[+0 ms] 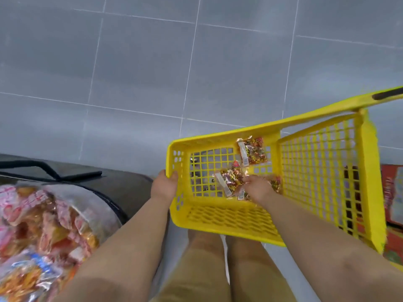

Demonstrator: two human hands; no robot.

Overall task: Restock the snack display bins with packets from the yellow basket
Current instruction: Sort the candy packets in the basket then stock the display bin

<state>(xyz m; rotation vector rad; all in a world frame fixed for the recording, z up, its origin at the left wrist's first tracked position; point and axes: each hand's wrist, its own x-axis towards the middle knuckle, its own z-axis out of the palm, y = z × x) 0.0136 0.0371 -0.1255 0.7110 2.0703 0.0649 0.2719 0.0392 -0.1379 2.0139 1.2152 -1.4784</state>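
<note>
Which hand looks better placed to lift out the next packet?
Right: the right hand is inside the yellow basket, on a packet; the left hand grips the basket's rim.

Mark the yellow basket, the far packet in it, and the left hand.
yellow basket (218, 137): head view, far rim.
far packet (253, 151): head view, middle of its wrapper.
left hand (164, 184): head view, back of the hand.

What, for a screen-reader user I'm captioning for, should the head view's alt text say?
Seen from above, a person's left hand grips the rim of a yellow basket while the right hand reaches onto the few snack packets lying inside. A bin of wrapped snacks sits at the picture's lower left, with grey floor tiles beyond.
</note>
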